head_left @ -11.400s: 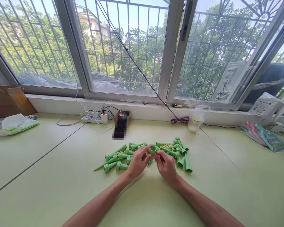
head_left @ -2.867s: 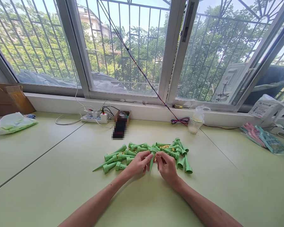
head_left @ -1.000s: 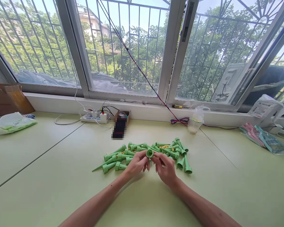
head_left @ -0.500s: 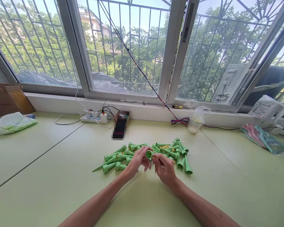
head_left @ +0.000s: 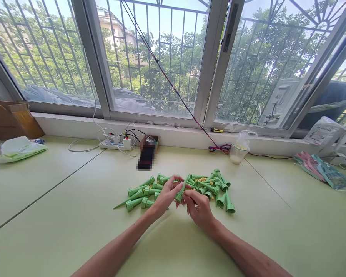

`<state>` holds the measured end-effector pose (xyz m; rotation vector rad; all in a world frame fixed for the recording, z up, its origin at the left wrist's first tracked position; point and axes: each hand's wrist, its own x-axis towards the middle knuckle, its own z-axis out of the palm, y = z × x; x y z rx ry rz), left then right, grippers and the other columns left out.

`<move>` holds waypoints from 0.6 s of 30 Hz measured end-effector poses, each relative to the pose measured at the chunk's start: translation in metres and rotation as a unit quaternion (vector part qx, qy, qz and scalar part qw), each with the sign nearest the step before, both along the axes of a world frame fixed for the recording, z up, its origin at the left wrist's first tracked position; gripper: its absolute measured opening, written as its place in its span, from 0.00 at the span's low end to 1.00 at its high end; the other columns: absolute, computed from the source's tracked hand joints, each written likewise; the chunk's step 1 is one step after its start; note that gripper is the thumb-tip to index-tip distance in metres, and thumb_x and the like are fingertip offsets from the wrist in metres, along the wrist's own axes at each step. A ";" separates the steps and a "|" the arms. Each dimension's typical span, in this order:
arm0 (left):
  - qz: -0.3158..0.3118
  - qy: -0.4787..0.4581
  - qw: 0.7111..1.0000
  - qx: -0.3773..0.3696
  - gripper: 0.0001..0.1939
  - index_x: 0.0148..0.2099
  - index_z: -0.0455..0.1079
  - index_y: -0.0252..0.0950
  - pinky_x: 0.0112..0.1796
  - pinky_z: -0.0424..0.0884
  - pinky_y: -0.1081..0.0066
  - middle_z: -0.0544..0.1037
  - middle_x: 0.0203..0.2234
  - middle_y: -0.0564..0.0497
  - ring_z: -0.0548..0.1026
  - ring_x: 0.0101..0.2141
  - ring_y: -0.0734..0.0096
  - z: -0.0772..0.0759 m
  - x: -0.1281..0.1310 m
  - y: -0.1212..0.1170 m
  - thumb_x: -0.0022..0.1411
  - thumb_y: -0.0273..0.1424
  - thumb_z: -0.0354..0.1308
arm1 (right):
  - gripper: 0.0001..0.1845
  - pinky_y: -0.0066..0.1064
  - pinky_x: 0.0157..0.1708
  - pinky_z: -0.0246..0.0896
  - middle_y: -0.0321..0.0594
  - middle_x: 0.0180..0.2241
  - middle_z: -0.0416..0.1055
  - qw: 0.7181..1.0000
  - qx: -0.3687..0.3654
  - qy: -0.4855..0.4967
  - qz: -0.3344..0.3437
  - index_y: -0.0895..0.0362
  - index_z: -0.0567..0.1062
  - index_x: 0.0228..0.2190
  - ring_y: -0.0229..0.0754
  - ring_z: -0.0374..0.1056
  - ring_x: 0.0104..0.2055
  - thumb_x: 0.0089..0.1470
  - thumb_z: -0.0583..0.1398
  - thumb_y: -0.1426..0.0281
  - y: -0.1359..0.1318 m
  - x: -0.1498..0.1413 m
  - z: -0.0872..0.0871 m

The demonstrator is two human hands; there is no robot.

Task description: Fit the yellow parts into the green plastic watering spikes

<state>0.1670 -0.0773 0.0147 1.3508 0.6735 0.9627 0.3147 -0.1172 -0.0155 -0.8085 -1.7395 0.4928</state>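
Observation:
Between the thumb and fingers of my left hand (head_left: 166, 198) is a green plastic watering spike (head_left: 179, 196), its narrow tip slanting up and away and its wide ribbed end towards me. My right hand (head_left: 201, 207) is closed in a pinch against the side of that spike, near the wide end. Whatever its fingertips hold is too small and hidden to make out. More green watering spikes (head_left: 136, 204) lie loosely to the left of my hands, and another pile (head_left: 216, 186) lies to the right. Small yellow pieces (head_left: 202, 179) are scattered among them.
At the back stand a power strip (head_left: 115, 144) with cables and a small open box (head_left: 154, 142) beside a pixelated dark object. A plastic cup (head_left: 238, 154) holding a bag stands back right. Bagged items (head_left: 323, 171) lie far right, a white-green package (head_left: 21, 149) far left.
The watering spike in my left hand has turned: its open end faced me before, and now its tip points up and away. My right fingers have shifted slightly left and down along it.

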 end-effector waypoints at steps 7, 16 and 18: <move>0.011 0.034 0.998 0.049 0.18 0.44 0.64 0.36 0.18 0.66 0.79 0.78 0.37 0.47 0.75 0.27 0.72 -0.003 -0.001 0.001 0.61 0.45 0.58 | 0.12 0.24 0.21 0.57 0.36 0.26 0.68 0.999 0.009 -0.004 -0.032 0.56 0.72 0.32 0.33 0.60 0.20 0.64 0.51 0.71 0.004 0.001 -0.008; 0.038 0.067 0.993 0.091 0.19 0.44 0.72 0.32 0.23 0.68 0.75 0.74 0.26 0.51 0.70 0.22 0.76 -0.008 -0.003 0.009 0.60 0.43 0.59 | 0.10 0.25 0.22 0.56 0.36 0.25 0.69 0.994 0.030 -0.020 -0.104 0.56 0.73 0.35 0.34 0.61 0.20 0.64 0.52 0.72 0.008 0.005 -0.008; 0.037 0.073 0.992 0.095 0.20 0.46 0.73 0.31 0.23 0.68 0.75 0.73 0.25 0.52 0.68 0.21 0.78 -0.009 -0.004 0.010 0.60 0.43 0.59 | 0.10 0.25 0.22 0.55 0.36 0.25 0.69 0.993 0.024 -0.019 -0.113 0.56 0.73 0.34 0.34 0.61 0.20 0.64 0.52 0.71 0.008 0.005 -0.008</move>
